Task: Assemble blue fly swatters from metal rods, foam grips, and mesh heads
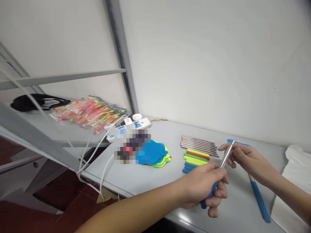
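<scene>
My left hand (204,184) is closed around a blue grip sleeve (203,204) with a shiny metal rod (225,157) sticking out of it, tilted up to the right. Behind the rod's upper end is my right hand (240,155), loosely curled with fingers apart; whether it touches the rod is unclear. Just left of the hands lie several coloured grip sleeves (196,156) in yellow, red, green and blue, partly hidden by my left hand. Several metal rods (199,145) lie side by side behind them. Farther left is a stack of flat mesh swatter heads (154,152), blue on top.
Under my right forearm lies a rod with a blue handle (261,202). White plastic sheeting (295,181) is at the right. Power strips (141,124) with white cables stand at the table's left end, beside a blurred-out item (132,145). Colourful bagged goods (89,111) rest on the shelf.
</scene>
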The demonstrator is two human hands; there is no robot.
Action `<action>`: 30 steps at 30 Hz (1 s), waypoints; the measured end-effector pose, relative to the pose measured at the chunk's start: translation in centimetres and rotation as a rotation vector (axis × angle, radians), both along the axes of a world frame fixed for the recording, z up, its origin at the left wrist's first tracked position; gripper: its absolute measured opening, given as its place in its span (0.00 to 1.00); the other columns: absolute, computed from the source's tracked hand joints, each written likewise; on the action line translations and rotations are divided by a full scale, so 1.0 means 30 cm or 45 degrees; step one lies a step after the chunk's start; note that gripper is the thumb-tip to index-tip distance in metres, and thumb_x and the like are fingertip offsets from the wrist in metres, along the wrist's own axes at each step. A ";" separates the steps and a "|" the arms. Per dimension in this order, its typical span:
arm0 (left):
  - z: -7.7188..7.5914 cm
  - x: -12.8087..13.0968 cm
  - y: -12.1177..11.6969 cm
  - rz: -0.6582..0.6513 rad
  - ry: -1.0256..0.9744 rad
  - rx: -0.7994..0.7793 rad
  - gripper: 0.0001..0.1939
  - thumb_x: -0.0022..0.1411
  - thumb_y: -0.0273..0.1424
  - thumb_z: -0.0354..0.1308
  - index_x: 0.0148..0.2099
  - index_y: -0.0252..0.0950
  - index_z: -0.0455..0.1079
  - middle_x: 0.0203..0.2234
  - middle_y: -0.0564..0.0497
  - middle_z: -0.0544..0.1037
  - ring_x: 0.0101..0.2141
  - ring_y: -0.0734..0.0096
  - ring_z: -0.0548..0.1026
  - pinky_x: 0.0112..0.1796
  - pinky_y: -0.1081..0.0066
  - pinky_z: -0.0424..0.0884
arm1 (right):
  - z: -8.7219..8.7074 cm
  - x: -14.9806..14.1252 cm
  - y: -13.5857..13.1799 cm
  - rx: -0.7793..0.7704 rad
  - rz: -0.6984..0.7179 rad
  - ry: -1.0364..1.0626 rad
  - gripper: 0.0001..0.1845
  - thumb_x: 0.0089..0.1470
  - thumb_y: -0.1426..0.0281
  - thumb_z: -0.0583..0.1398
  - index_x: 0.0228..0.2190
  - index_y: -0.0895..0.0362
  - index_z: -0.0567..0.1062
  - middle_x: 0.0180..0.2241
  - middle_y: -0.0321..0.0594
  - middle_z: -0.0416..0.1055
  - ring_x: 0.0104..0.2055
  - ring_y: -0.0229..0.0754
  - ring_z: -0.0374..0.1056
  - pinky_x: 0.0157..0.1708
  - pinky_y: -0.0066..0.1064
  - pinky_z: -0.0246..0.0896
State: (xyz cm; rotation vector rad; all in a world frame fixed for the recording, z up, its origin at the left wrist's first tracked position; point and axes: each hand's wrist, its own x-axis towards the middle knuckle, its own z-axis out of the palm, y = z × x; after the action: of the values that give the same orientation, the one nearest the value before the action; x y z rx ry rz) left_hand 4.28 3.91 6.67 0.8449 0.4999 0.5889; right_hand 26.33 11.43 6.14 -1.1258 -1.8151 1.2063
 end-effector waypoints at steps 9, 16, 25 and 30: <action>-0.107 -0.261 -0.166 0.548 -0.311 -0.124 0.26 0.65 0.52 0.47 0.25 0.37 0.56 0.15 0.60 0.58 0.10 0.82 0.52 0.12 0.79 0.58 | -0.030 -0.401 -0.029 0.793 0.401 -0.749 0.18 0.61 0.58 0.54 0.47 0.52 0.74 0.44 0.47 0.72 0.42 0.48 0.70 0.40 0.40 0.67; -0.139 -0.429 -0.245 1.060 -0.372 -0.248 0.26 0.66 0.52 0.47 0.25 0.37 0.55 0.15 0.60 0.55 0.11 0.84 0.48 0.11 0.81 0.51 | -0.115 -0.704 -0.058 1.489 0.625 -0.971 0.28 0.60 0.58 0.55 0.58 0.57 0.66 0.61 0.51 0.61 0.61 0.56 0.57 0.54 0.51 0.58; -0.172 -0.517 -0.243 1.179 -0.494 -0.336 0.26 0.65 0.54 0.48 0.27 0.37 0.55 0.16 0.61 0.54 0.12 0.84 0.45 0.11 0.81 0.48 | -0.116 -0.672 -0.078 1.665 0.639 -0.892 0.21 0.63 0.65 0.55 0.56 0.55 0.68 0.54 0.47 0.71 0.57 0.52 0.64 0.59 0.58 0.42; -0.184 -0.514 -0.206 1.182 -0.439 -0.304 0.22 0.65 0.49 0.51 0.29 0.37 0.57 0.17 0.61 0.56 0.12 0.84 0.47 0.14 0.79 0.52 | -0.072 -0.628 -0.069 1.658 0.664 -0.909 0.22 0.63 0.74 0.52 0.58 0.54 0.66 0.54 0.46 0.71 0.55 0.51 0.65 0.58 0.59 0.43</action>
State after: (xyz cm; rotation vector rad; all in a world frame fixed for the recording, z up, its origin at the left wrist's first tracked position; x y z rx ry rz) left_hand -11.14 -2.29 1.15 0.2273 0.6190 1.4636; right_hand 7.48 9.35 3.98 -0.2642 -2.7807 -0.4021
